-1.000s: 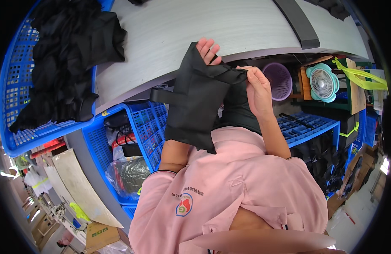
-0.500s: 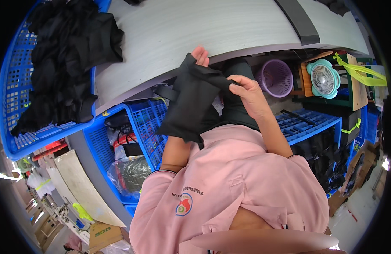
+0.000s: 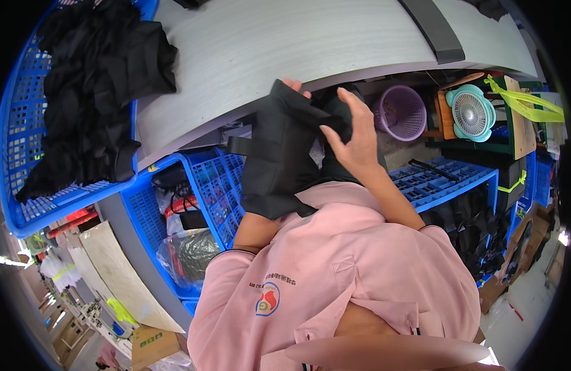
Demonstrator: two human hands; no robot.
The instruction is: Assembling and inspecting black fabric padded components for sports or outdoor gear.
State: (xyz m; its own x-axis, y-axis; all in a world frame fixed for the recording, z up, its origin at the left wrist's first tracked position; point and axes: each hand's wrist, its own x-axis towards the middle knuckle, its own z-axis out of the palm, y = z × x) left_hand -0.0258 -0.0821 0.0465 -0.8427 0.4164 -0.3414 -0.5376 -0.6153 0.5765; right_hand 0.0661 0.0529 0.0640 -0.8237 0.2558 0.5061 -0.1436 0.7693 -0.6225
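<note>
We see one black cloth tube (image 3: 276,162) — right fingers (image 3: 356,110) spread, left fingers (image 3: 296,86) mostly covered, grip we can't tell.

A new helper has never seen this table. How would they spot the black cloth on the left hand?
Below the edge of the pale table is a person in a pink shirt. The black cloth covers most of their left hand, fingers showing past its top. Unlike the black heap in the blue basket, it is one piece with a strap sticking out left.
</note>
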